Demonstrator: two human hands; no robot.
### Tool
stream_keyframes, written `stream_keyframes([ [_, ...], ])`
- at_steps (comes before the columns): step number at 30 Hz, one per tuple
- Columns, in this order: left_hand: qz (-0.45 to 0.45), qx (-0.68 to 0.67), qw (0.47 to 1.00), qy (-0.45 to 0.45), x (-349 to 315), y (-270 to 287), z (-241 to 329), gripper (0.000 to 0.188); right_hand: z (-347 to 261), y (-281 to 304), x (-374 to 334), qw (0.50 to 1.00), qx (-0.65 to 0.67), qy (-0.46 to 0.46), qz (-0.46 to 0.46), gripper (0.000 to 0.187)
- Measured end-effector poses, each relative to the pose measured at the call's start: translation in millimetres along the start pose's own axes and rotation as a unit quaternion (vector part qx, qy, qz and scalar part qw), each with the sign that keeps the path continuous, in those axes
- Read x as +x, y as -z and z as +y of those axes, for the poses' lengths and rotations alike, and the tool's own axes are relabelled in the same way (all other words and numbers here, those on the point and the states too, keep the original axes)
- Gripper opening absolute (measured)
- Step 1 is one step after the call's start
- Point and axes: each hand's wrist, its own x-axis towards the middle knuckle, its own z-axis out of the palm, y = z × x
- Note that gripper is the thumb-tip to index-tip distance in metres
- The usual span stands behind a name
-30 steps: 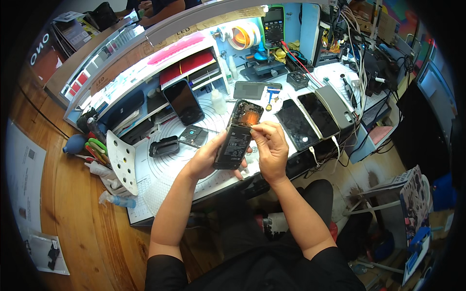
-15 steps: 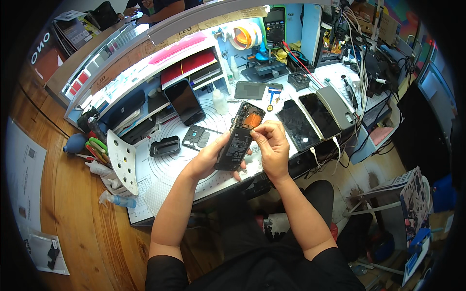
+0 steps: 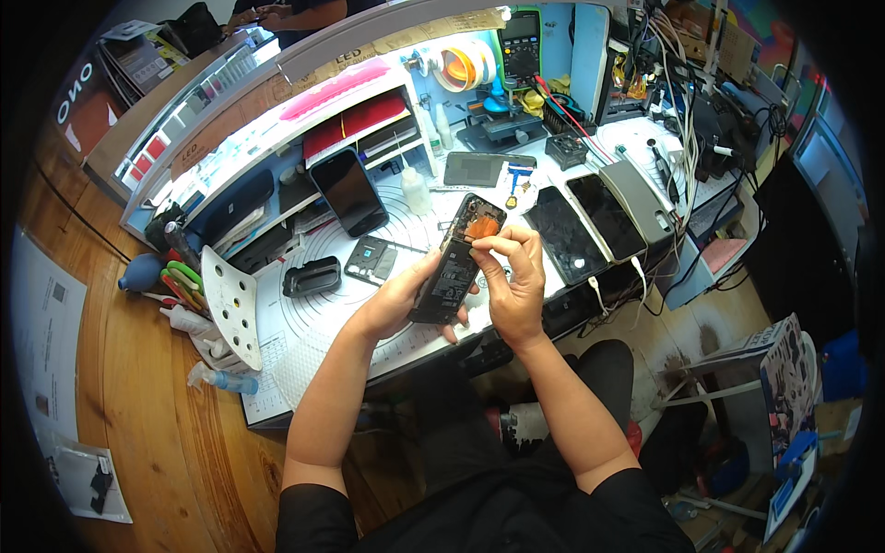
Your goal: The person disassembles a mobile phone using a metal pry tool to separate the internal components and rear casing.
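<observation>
An opened smartphone (image 3: 446, 281), its back off and its dark battery and inner parts bare, lies tilted in my left hand (image 3: 398, 293). My left fingers wrap under it from the left side. A copper-orange patch (image 3: 481, 227) shows near its upper end. Just below that patch, my right hand (image 3: 514, 293) pinches with thumb and forefinger at the phone's inside; what the fingertips hold is too small to make out. Behind the phone, on the white mat, lies a dark phone frame part (image 3: 373, 262) with cut-outs.
Left of the frame part sits a black oblong case (image 3: 312, 277). A dark-screened phone (image 3: 349, 194) leans against the shelf, near a dropper bottle (image 3: 416, 191). To the right lie two phones, one black (image 3: 563, 236), one lighter-edged (image 3: 607, 218), with white cables. A multimeter (image 3: 521, 51) stands behind.
My right hand has shifted slightly left and up, its pinching fingertips now further in over the phone. The phone has tilted a little in my left hand.
</observation>
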Motion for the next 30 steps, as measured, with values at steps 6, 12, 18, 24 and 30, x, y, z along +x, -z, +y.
stream_keyframes([
  [6,-0.012,-0.018,1.0,-0.003,1.0,5.6,-2.6,0.064,-1.1,0.4,-0.4,1.0,0.003,-0.01,-0.005,0.016],
  [12,-0.033,-0.1,0.994,-0.04,3.5,10.7,0.0,0.069,1.2,-1.5,-1.5,0.999,0.031,-0.019,0.017,0.02],
  [18,-0.005,-0.15,0.979,-0.139,1.4,11.8,11.2,0.079,2.8,2.9,-7.6,0.982,0.131,-0.128,0.054,0.009],
  [24,0.05,-0.147,0.955,-0.253,-3.9,17.5,21.4,0.08,7.4,24.7,42.2,0.986,0.035,-0.163,0.01,0.015],
  [30,0.032,-0.198,0.933,-0.3,-7.1,17.0,25.7,0.082,4.7,36.8,64.2,0.958,-0.201,-0.106,-0.176,0.016],
])
